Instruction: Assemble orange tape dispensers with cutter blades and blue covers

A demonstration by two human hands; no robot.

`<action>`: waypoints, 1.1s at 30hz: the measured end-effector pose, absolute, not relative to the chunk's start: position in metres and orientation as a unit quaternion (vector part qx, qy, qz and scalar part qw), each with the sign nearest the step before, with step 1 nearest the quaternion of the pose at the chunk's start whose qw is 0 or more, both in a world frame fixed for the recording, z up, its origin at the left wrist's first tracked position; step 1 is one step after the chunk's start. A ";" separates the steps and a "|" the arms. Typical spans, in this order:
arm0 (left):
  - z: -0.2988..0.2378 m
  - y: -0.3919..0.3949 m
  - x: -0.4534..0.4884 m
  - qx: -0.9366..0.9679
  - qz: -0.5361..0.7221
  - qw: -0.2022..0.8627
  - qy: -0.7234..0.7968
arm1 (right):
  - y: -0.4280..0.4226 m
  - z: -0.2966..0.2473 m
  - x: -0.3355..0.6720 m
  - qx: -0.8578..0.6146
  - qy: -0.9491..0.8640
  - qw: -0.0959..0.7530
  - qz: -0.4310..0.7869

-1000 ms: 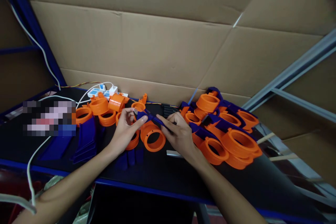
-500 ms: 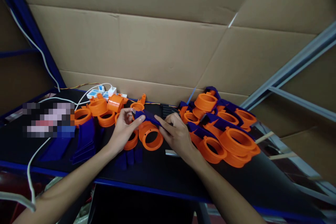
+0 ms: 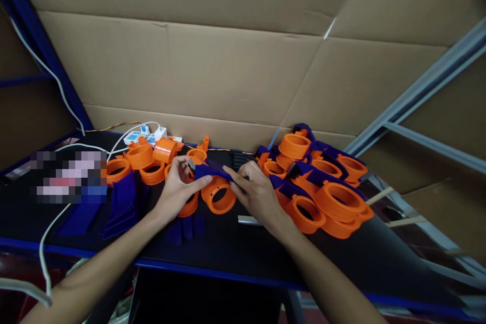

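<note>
My left hand (image 3: 177, 187) and my right hand (image 3: 255, 193) meet over the middle of the black table (image 3: 235, 250). Together they pinch a dark blue plastic part (image 3: 211, 169), the left at its near end, the right at its far end. The part hangs just above an orange plastic ring (image 3: 219, 195) that lies on the table between my hands. A second orange ring (image 3: 190, 204) sits partly under my left hand.
A heap of orange rings and blue parts (image 3: 322, 185) fills the right side. More orange rings (image 3: 142, 159) and flat blue pieces (image 3: 121, 202) lie on the left, with a white power strip (image 3: 142, 135) and cables behind. Cardboard (image 3: 212, 71) walls the back. A metal bar (image 3: 248, 220) lies by my right wrist.
Both hands with the blue part have stayed together and shifted slightly; the view has drifted a little. My left thumb now presses further along the blue part.
</note>
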State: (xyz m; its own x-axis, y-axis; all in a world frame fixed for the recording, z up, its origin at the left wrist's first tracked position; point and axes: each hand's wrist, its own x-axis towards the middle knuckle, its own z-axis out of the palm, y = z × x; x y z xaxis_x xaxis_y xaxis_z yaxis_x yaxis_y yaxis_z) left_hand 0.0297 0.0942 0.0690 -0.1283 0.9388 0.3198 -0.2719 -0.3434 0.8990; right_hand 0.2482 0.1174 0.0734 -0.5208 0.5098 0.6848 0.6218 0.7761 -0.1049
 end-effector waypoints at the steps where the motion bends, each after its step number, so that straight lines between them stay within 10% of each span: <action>1: 0.068 0.094 0.030 0.487 0.665 0.443 0.354 | 0.116 0.075 0.248 -0.327 -0.870 0.358 -0.084; 17: 0.079 0.068 0.027 0.641 0.626 0.302 0.325 | 0.102 0.093 0.231 -0.297 -0.703 0.477 0.436; 33: 0.075 0.070 0.022 0.705 0.611 0.252 0.256 | 0.102 0.094 0.234 -0.298 -0.652 0.497 0.488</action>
